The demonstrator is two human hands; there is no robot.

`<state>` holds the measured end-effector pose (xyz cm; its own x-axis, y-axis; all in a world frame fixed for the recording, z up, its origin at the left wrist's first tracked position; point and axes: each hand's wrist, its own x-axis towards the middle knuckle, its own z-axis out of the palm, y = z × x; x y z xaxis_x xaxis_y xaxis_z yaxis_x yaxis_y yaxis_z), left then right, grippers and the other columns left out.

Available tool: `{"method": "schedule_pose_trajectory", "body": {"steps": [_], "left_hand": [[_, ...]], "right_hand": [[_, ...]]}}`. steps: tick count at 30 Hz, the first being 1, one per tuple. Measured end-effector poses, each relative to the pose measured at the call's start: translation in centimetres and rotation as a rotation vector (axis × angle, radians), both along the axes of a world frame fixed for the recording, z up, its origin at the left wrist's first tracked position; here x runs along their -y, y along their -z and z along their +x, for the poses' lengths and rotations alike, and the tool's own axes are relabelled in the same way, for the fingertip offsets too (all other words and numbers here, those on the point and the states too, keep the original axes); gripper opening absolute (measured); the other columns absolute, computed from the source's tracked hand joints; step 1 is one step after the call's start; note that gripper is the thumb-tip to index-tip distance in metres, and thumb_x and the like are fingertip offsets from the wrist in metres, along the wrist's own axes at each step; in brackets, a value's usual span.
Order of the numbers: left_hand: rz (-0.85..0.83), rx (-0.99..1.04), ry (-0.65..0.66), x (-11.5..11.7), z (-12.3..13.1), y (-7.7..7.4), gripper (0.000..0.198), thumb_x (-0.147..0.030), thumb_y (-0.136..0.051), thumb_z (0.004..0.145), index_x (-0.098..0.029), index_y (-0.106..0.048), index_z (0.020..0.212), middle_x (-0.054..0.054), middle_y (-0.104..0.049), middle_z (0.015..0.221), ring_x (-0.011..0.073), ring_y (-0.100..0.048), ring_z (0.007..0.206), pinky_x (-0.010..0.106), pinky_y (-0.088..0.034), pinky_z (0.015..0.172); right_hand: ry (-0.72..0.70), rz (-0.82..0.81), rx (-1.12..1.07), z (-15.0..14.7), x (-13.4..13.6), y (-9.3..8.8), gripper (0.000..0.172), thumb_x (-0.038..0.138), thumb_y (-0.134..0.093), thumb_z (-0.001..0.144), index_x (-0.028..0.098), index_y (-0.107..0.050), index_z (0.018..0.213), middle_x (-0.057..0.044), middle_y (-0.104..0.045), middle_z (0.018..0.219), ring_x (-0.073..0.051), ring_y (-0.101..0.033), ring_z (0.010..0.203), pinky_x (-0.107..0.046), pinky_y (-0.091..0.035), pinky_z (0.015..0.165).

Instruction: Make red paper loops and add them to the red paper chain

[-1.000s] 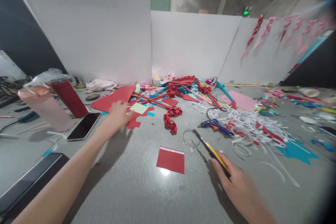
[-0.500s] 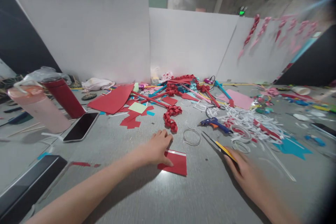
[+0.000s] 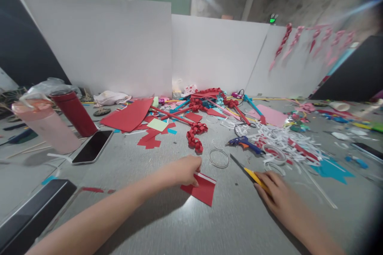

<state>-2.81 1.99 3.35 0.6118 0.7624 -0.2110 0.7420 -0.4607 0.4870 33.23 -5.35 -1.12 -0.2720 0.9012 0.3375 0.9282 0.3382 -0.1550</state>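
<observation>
Head view: red paper piece (image 3: 205, 193) on grey table (image 3: 167, 223), between my hands, long axis left-right. My left hand (image 3: 182, 170) pinches its far-left corner. My right hand (image 3: 277, 197), apart at right, grips yellow utility knife (image 3: 249, 172), blade pointing away-left.

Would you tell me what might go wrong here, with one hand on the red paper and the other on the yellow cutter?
The yellow cutter under the right hand lies with its tip near the left hand; a slip might nick fingers. The red paper is pinched only at one edge, so it may shift or tear. The white paper scraps beside the cutter could snag it.
</observation>
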Motion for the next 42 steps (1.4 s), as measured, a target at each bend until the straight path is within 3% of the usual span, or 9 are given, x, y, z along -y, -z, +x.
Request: {"method": "schedule_pose_trajectory", "body": {"steps": [4, 8, 10, 12, 15, 17, 22, 28, 42], "left_hand": [[-0.011, 0.239, 0.018, -0.4, 0.7, -0.4, 0.039, -0.032, -0.080, 0.071, -0.026, -0.057, 0.102, 0.004, -0.067, 0.103, 0.0228, -0.063, 0.092, 0.033, -0.047, 0.072], [-0.064, 0.508, -0.016, -0.4, 2.0, 0.5, 0.024, -0.031, -0.075, 0.078, -0.023, -0.064, 0.099, 0.004, -0.070, 0.098, 0.0212, -0.064, 0.091, 0.032, -0.046, 0.078], [-0.046, 0.663, -0.112, -0.2, 2.5, 1.6, 0.018, -0.032, -0.072, 0.082, -0.020, -0.068, 0.094, 0.005, -0.070, 0.089, 0.0199, -0.062, 0.084, 0.030, -0.045, 0.074], [-0.031, 0.817, -0.213, 0.1, 2.8, 2.6, 0.020, -0.036, -0.070, 0.085, -0.017, -0.071, 0.093, 0.005, -0.070, 0.086, 0.0186, -0.061, 0.081, 0.028, -0.044, 0.072], [-0.074, 0.986, -0.313, 0.3, 2.9, 3.8, 0.029, -0.043, -0.063, 0.092, -0.014, -0.071, 0.089, 0.004, -0.068, 0.082, 0.0163, -0.058, 0.076, 0.026, -0.042, 0.069], [-0.110, 1.033, -0.340, 0.3, 2.9, 4.1, 0.034, -0.045, -0.059, 0.094, -0.014, -0.070, 0.088, 0.004, -0.066, 0.079, 0.0152, -0.056, 0.072, 0.025, -0.041, 0.067], [-0.072, 0.990, -0.338, 0.6, 2.9, 3.8, 0.037, -0.046, -0.055, 0.097, -0.015, -0.071, 0.086, 0.002, -0.061, 0.074, 0.0137, -0.050, 0.069, 0.024, -0.037, 0.064], [0.002, 0.964, -0.355, 0.9, 2.9, 3.5, 0.040, -0.047, -0.051, 0.099, -0.015, -0.067, 0.081, 0.001, -0.057, 0.072, 0.0136, -0.048, 0.068, 0.024, -0.035, 0.063], [0.064, 0.887, -0.369, 1.3, 2.7, 2.9, 0.040, -0.045, -0.044, 0.102, -0.017, -0.060, 0.079, 0.000, -0.057, 0.074, 0.0141, -0.049, 0.070, 0.024, -0.035, 0.065]], "right_hand": [[-0.007, 0.000, -0.031, -2.2, -0.3, -2.6, 0.044, 0.053, -0.048, 0.099, 0.023, -0.066, 0.126, -0.012, -0.062, 0.124, -0.029, -0.061, 0.116, -0.047, -0.048, 0.103], [-0.125, -0.182, -0.157, -6.5, -1.7, -6.2, 0.045, 0.053, -0.051, 0.098, 0.030, -0.061, 0.136, -0.008, -0.059, 0.138, -0.026, -0.055, 0.127, -0.042, -0.045, 0.107], [-0.231, -0.310, -0.221, -8.8, -3.0, -7.6, 0.044, 0.053, -0.057, 0.095, 0.030, -0.063, 0.132, -0.006, -0.064, 0.134, -0.026, -0.059, 0.122, -0.040, -0.045, 0.105], [-0.308, -0.446, -0.276, -10.7, -4.6, -8.3, 0.035, 0.051, -0.055, 0.097, 0.030, -0.071, 0.120, -0.004, -0.073, 0.116, -0.024, -0.067, 0.103, -0.036, -0.050, 0.091], [-0.305, -0.460, -0.381, -12.3, -6.5, -8.0, 0.036, 0.050, -0.051, 0.099, 0.025, -0.076, 0.094, -0.002, -0.076, 0.091, -0.022, -0.067, 0.083, -0.031, -0.048, 0.075], [-0.271, -0.438, -0.443, -12.5, -7.1, -7.2, 0.039, 0.051, -0.050, 0.099, 0.024, -0.075, 0.089, -0.001, -0.076, 0.085, -0.021, -0.066, 0.079, -0.030, -0.046, 0.070], [-0.236, -0.393, -0.516, -11.8, -6.5, -5.9, 0.039, 0.050, -0.046, 0.101, 0.025, -0.076, 0.097, -0.001, -0.077, 0.094, -0.021, -0.067, 0.083, -0.029, -0.046, 0.073], [-0.200, -0.317, -0.465, -11.7, -5.9, -6.0, 0.037, 0.047, -0.045, 0.101, 0.024, -0.074, 0.093, 0.000, -0.075, 0.084, -0.020, -0.064, 0.074, -0.028, -0.044, 0.067], [-0.219, -0.291, -0.450, -12.1, -5.5, -6.0, 0.037, 0.046, -0.044, 0.103, 0.023, -0.073, 0.094, -0.001, -0.075, 0.086, -0.019, -0.066, 0.075, -0.028, -0.046, 0.071]]}}
